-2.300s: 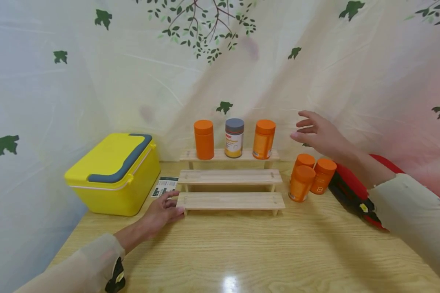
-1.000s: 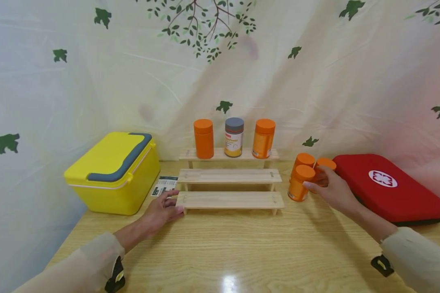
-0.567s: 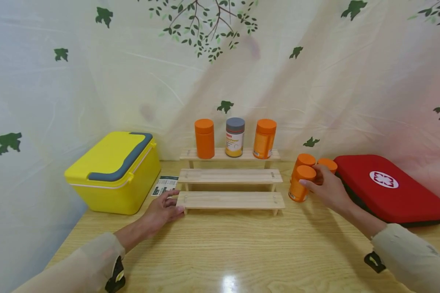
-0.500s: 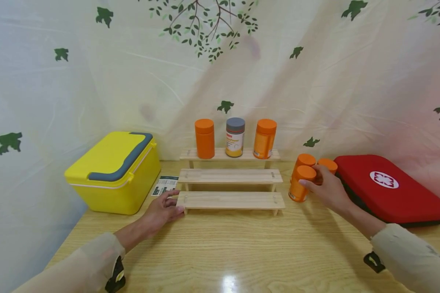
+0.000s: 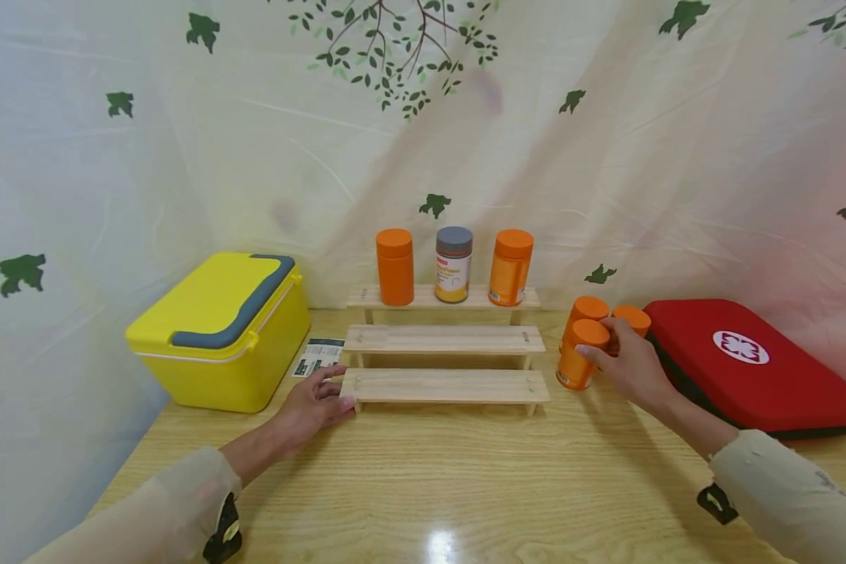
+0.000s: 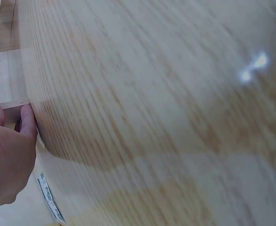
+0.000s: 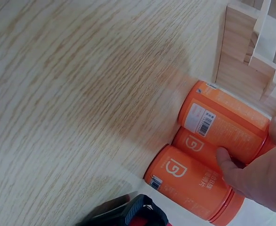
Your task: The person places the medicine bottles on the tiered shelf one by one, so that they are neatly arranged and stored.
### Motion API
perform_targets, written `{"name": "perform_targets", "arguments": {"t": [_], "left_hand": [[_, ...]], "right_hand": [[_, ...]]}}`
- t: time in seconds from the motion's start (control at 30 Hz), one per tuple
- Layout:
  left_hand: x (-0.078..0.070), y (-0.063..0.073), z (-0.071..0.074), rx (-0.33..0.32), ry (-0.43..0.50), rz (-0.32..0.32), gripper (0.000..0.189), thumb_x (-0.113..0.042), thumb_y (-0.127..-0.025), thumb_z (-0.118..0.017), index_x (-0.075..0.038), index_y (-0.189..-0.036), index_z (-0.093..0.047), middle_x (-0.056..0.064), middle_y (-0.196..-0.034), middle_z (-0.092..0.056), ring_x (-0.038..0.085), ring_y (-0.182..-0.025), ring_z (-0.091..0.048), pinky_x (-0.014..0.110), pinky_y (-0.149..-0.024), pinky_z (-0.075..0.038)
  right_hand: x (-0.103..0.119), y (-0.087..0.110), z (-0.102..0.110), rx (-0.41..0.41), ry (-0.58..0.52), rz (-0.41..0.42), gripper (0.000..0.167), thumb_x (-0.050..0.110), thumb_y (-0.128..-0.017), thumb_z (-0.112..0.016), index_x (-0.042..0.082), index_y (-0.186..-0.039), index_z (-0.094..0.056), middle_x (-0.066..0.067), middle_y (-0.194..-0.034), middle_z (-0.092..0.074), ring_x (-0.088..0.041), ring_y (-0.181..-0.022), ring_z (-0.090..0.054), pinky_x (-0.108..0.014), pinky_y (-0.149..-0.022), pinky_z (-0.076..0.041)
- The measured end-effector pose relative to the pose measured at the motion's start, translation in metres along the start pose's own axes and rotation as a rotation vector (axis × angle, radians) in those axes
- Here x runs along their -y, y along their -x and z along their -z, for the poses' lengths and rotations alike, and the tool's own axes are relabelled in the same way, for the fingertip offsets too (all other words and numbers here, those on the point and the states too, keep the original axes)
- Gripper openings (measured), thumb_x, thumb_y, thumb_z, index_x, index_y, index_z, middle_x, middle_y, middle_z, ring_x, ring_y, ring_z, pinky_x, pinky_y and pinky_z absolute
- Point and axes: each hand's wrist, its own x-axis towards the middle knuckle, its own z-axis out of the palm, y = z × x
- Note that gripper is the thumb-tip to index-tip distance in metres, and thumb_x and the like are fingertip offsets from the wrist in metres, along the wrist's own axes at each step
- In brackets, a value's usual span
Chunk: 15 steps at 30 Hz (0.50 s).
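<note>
My left hand grips the left end of the lowest step of a three-tier wooden display rack. In the left wrist view, the thumb and a finger of that hand pinch the step's end board. On the right, three orange-capped pill bottles stand in a cluster. My right hand holds the front orange bottle, its fingers reaching between that one and the bottles behind. The right wrist view shows the front bottle's barcode label and two neighbouring bottles. All three stand on the table.
On the rack's top tier stand two orange bottles and a grey-capped bottle. A yellow cooler box is at the left, a printed card beside it. Right of the cluster lies a red first-aid case. A leaf-patterned cloth hangs behind.
My right hand has come down from above the orange bottles and closed its fingers around the front one. My left hand stays on the rack.
</note>
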Motion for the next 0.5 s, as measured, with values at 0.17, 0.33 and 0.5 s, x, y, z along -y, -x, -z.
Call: {"name": "perform_targets", "arguments": {"t": [0.17,0.33,0.5], "left_hand": [[0.0,0.001,0.0,-0.007,-0.004,0.012,0.058,0.007,-0.094,-0.054,-0.002,-0.145,-0.03,0.028,-0.13,-0.049,0.031,-0.108,-0.059,0.041,-0.092,-0.052],[0.001,0.0,-0.001,-0.014,-0.005,0.015,0.057,0.007,-0.093,-0.054,-0.004,-0.144,-0.031,0.027,-0.129,-0.05,0.03,-0.107,-0.059,0.04,-0.091,-0.053],[0.0,0.0,0.0,-0.005,-0.008,0.005,0.058,0.006,-0.094,-0.055,-0.003,-0.145,-0.03,0.027,-0.128,-0.05,0.029,-0.106,-0.059,0.041,-0.092,-0.052]], "right_hand": [[0.001,0.002,0.001,-0.004,0.0,-0.006,0.06,0.027,-0.095,-0.063,-0.011,-0.134,-0.039,-0.032,-0.123,-0.054,-0.041,-0.101,-0.057,-0.051,-0.083,-0.053],[0.006,0.009,0.009,0.003,-0.004,-0.01,0.061,0.029,-0.093,-0.064,-0.01,-0.134,-0.042,-0.032,-0.124,-0.054,-0.044,-0.105,-0.057,-0.055,-0.086,-0.052],[0.014,0.016,0.023,-0.014,-0.007,0.029,0.06,0.027,-0.091,-0.067,-0.009,-0.134,-0.044,-0.03,-0.121,-0.056,-0.043,-0.1,-0.059,-0.032,-0.076,-0.058]]}}
